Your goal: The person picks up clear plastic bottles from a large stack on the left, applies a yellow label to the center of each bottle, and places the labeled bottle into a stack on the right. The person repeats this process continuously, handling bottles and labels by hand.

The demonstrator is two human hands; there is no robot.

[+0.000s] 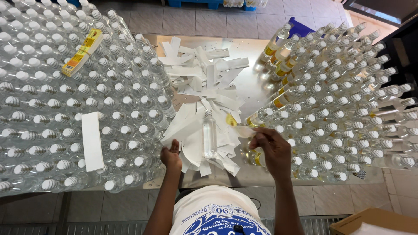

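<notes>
A clear plastic bottle [209,135] lies on its side on a heap of white paper backing strips [204,93], cap pointing away from me. My left hand [170,155] rests with fingers apart on the strips just left of the bottle, holding nothing. My right hand [272,146] pinches a yellow sticker label on its pale backing [239,127], held just right of the bottle.
Several upright unlabelled clear bottles [65,109] crowd the metal table's [248,82] left side, with a stack of yellow labels [82,52] and a white strip [92,141] on their caps. Labelled bottles [344,109] fill the right. A cardboard box [374,221] sits on the floor at lower right.
</notes>
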